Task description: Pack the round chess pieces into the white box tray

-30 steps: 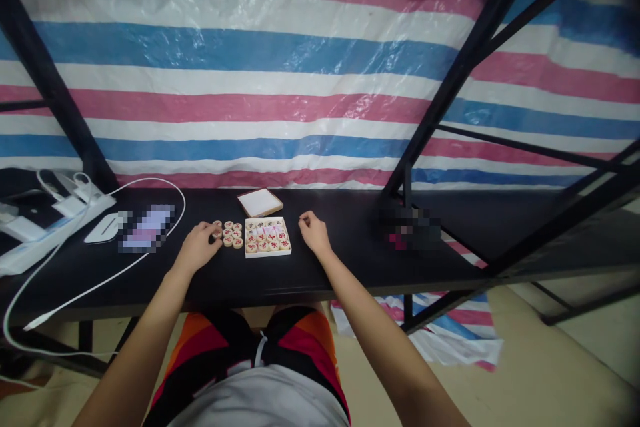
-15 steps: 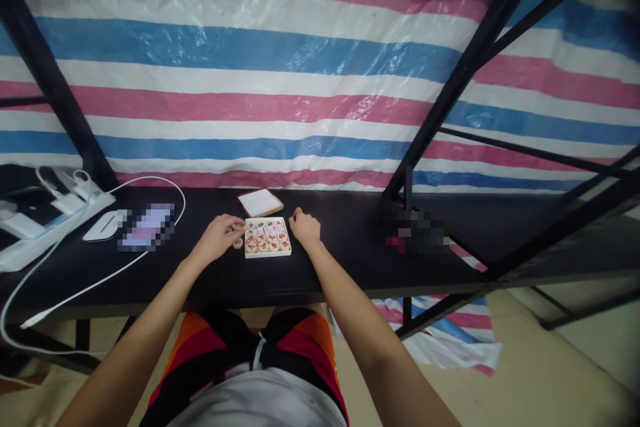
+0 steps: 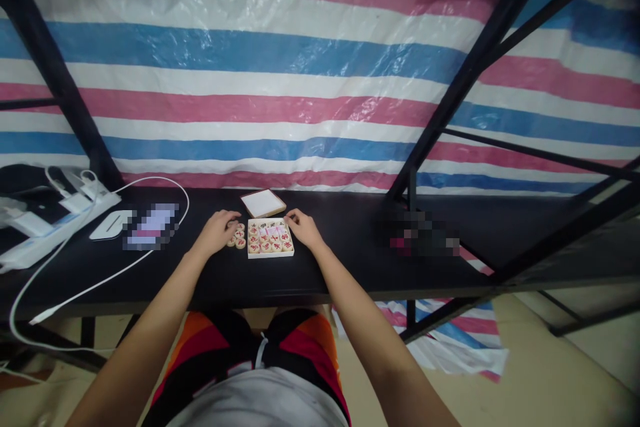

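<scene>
A shallow white box (image 3: 271, 255) on the black table holds rows of round xiangqi pieces (image 3: 265, 247), mostly with red characters and with dark ones in the far row. Left of the box lie several loose xiangqi pieces (image 3: 241, 235) in a small cluster. My left hand (image 3: 219, 230) is beside this cluster, fingers apart and reaching over its far side; I see nothing held in it. At the far right corner of the box, my right hand (image 3: 304, 227) has its bent thumb and fingers closed at the rim. A pinkish transparent film or glare covers some boxed pieces.
Behind the box lies its lid (image 3: 263, 203), pale inside face up. To the left are a blurred phone (image 3: 153, 225), a white flat device (image 3: 110, 225), a power strip (image 3: 60, 221) and a white cable (image 3: 95, 285). A blurred dark object (image 3: 425, 233) sits right, near a black post.
My left hand has drawn left, away from the box edge, and more loose pieces show beside it. The right hand has come in to the box's far right corner. The view has shifted slightly.
</scene>
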A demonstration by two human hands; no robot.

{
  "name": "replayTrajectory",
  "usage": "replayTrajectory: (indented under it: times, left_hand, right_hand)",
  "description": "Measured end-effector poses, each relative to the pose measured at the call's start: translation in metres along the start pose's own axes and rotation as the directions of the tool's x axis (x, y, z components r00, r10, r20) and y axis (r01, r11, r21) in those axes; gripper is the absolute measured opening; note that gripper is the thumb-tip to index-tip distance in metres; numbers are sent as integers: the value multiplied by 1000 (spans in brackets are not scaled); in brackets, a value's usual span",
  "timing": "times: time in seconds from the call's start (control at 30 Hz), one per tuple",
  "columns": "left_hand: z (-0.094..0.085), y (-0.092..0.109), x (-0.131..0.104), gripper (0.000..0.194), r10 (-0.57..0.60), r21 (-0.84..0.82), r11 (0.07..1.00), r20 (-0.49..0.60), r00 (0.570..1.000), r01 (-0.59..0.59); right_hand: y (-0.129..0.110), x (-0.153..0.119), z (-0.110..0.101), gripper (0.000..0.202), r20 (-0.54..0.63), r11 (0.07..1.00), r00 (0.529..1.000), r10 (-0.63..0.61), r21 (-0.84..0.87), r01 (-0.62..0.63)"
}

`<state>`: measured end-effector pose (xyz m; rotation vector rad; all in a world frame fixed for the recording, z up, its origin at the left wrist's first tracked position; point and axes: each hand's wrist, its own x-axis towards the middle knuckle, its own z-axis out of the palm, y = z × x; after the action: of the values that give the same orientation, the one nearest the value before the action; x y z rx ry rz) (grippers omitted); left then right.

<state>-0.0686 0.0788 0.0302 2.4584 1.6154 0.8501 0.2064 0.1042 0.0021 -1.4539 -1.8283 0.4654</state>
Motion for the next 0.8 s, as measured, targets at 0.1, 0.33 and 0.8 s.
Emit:
replayTrajectory:
  times: [0.1,0.33,0.8]
  left_hand:
    - [-1,-17,-1,31,-157,99,982,-35,987,160]
    - [1,-23,-3,29,-214,31,976,-3,977,214]
    - [11,49,5,26,253,-235,945,94,963,-225]
  right_hand:
    - [2,0,-1,24,9,999,1000,0,44,0]
    - [9,3,-5,28,5,991,1000,2,132,-2]
    - [3,1,-3,27,28,997,999,-16,72,14]
